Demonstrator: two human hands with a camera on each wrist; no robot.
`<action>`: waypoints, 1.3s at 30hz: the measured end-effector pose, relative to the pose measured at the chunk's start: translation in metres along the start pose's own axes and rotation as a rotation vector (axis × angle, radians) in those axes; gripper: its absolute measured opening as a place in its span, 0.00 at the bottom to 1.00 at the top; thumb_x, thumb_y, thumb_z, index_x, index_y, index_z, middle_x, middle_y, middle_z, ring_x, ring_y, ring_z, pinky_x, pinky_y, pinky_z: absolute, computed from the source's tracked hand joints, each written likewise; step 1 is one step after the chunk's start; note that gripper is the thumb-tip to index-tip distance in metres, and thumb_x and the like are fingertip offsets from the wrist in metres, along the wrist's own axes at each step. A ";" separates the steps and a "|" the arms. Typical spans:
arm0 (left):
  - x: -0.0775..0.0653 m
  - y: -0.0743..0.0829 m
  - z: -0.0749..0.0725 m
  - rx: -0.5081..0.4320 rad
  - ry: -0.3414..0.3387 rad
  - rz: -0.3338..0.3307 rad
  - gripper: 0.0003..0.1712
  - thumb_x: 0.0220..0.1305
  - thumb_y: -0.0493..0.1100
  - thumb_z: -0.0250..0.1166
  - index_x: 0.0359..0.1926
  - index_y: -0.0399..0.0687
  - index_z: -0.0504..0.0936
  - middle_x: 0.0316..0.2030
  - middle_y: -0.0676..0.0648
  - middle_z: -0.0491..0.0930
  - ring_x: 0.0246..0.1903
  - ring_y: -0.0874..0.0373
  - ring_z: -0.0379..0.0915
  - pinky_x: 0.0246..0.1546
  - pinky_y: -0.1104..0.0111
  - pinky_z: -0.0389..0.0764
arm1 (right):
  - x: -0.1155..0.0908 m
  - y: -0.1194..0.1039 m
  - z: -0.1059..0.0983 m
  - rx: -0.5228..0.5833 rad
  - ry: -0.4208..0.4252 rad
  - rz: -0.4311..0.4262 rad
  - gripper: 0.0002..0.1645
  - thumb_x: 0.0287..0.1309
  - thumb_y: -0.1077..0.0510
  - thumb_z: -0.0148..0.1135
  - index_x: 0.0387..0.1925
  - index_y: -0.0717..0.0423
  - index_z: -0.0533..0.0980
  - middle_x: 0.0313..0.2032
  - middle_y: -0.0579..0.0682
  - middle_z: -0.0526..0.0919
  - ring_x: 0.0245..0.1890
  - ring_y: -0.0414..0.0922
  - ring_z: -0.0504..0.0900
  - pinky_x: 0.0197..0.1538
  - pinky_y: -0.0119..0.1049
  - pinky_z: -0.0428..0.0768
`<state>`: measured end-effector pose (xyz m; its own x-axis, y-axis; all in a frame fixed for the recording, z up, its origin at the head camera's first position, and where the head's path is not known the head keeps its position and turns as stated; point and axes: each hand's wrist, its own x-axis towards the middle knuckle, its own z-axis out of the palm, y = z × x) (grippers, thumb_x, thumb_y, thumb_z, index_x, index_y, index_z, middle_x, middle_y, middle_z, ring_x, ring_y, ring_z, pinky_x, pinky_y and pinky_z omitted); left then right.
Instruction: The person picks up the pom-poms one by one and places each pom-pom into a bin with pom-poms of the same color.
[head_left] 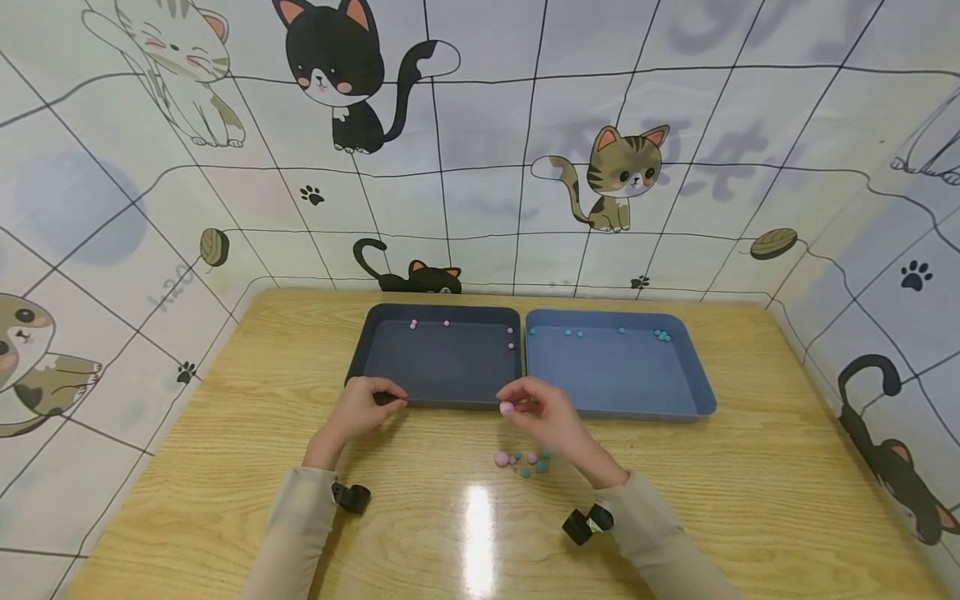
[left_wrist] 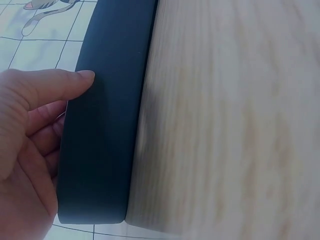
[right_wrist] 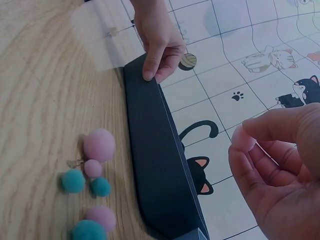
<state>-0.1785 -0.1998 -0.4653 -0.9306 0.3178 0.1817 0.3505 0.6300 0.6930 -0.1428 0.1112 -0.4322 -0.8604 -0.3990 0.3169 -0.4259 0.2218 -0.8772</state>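
My right hand (head_left: 546, 417) pinches a pink pompom (right_wrist: 243, 138) between thumb and fingertips, near the front right corner of the dark tray (head_left: 442, 406). At the tray's front left, my left hand (head_left: 365, 408) grips its rim, thumb on the outer front wall (left_wrist: 107, 125) and fingers curled over the edge. Several pink pompoms (head_left: 446, 323) lie along the back and right sides inside the dark tray. Loose on the table before the trays is a small group of pink pompoms (right_wrist: 99, 145) and teal pompoms (right_wrist: 73, 181).
A blue tray (head_left: 615, 383) stands right beside the dark one, with several teal pompoms (head_left: 662, 335) near its back wall. Both rest on a wooden table (head_left: 420, 517). A cloth printed with cats (head_left: 487, 200) rises behind and at both sides.
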 end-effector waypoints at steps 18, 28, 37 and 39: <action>0.000 -0.001 0.000 -0.006 0.003 -0.012 0.02 0.53 0.35 0.69 0.30 0.42 0.87 0.30 0.49 0.84 0.32 0.57 0.78 0.34 0.67 0.78 | 0.031 -0.003 0.005 0.013 0.078 0.105 0.08 0.57 0.66 0.62 0.40 0.66 0.77 0.38 0.57 0.82 0.40 0.51 0.81 0.44 0.34 0.80; 0.000 -0.001 0.000 -0.008 0.005 0.002 0.04 0.55 0.38 0.69 0.30 0.40 0.86 0.29 0.48 0.84 0.31 0.57 0.78 0.33 0.67 0.78 | 0.049 0.005 0.009 0.029 0.099 0.115 0.09 0.58 0.65 0.62 0.41 0.66 0.78 0.40 0.59 0.82 0.41 0.52 0.81 0.43 0.34 0.79; 0.000 -0.001 0.000 -0.019 0.003 -0.002 0.05 0.56 0.39 0.68 0.30 0.40 0.86 0.30 0.48 0.84 0.31 0.57 0.78 0.32 0.68 0.77 | 0.059 -0.035 0.008 0.053 0.102 0.152 0.10 0.57 0.70 0.60 0.40 0.74 0.76 0.39 0.66 0.80 0.41 0.57 0.79 0.43 0.33 0.78; 0.000 -0.001 0.000 -0.020 0.003 -0.003 0.05 0.55 0.38 0.69 0.30 0.40 0.86 0.30 0.48 0.84 0.31 0.57 0.78 0.32 0.69 0.77 | 0.062 -0.036 0.009 0.053 0.102 0.152 0.10 0.57 0.70 0.60 0.41 0.74 0.76 0.40 0.66 0.79 0.41 0.57 0.79 0.43 0.34 0.78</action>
<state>-0.1788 -0.2005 -0.4657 -0.9319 0.3137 0.1820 0.3457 0.6165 0.7074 -0.1779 0.0709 -0.3844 -0.9388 -0.2714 0.2122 -0.2761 0.2243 -0.9346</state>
